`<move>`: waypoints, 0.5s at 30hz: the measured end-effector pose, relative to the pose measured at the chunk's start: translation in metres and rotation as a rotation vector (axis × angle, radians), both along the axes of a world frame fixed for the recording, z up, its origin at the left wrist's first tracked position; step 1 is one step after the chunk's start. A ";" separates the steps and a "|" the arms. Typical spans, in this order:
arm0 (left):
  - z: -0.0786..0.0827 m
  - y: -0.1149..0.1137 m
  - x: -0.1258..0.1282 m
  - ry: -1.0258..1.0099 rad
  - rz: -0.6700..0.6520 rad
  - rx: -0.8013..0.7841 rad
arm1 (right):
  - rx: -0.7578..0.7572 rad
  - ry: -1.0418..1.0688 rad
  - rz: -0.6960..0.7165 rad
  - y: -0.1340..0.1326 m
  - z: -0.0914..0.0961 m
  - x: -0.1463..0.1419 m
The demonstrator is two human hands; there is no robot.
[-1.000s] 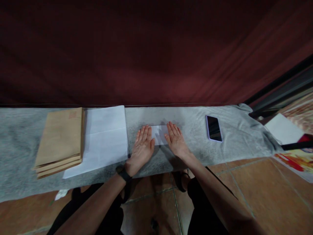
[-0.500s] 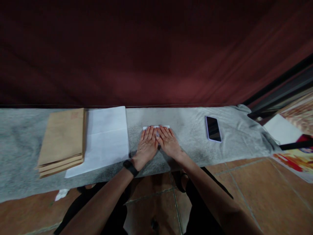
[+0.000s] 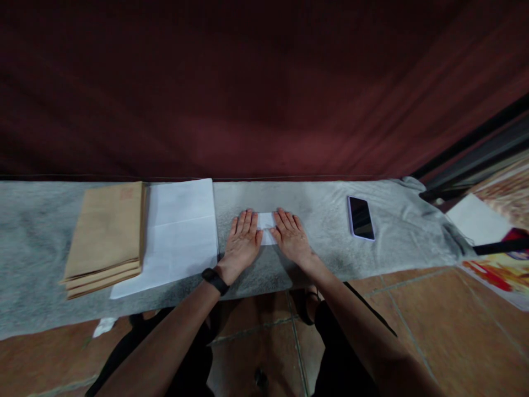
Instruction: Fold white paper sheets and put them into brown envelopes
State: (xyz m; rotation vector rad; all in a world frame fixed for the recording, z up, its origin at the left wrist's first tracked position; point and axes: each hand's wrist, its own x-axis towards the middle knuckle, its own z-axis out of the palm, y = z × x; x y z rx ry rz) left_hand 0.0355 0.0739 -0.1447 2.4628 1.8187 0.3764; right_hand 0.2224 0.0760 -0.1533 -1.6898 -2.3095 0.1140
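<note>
A small folded white paper [image 3: 265,227] lies on the grey cloth-covered table [image 3: 322,248]. My left hand [image 3: 242,243] lies flat on its left part, fingers stretched out and pointing away from me; a black band is on that wrist. My right hand [image 3: 291,237] lies flat on its right part, fingers also extended. Only a narrow strip of the paper shows between the two hands. Neither hand grips anything.
A stack of brown envelopes [image 3: 105,237] sits at the left, beside flat white sheets [image 3: 177,231]. A dark phone [image 3: 361,217] lies face up to the right. A dark red curtain hangs behind the table. Tiled floor [image 3: 413,325] lies below.
My hands came together over the paper half a second ago and have now slid slightly apart, uncovering a strip of paper between them.
</note>
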 end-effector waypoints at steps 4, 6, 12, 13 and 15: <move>0.002 0.000 -0.002 -0.005 0.005 -0.005 | -0.009 0.006 -0.014 0.000 0.001 0.004; 0.002 0.000 -0.003 -0.006 0.010 -0.001 | -0.019 0.002 -0.020 0.000 0.001 0.005; 0.002 0.000 -0.005 0.002 0.017 -0.001 | -0.027 -0.008 -0.032 -0.001 0.003 0.009; 0.002 0.000 -0.005 0.002 0.017 0.002 | -0.023 -0.011 -0.036 -0.001 0.003 0.010; 0.001 0.000 -0.005 0.004 0.017 0.007 | -0.017 -0.016 -0.041 -0.001 0.003 0.011</move>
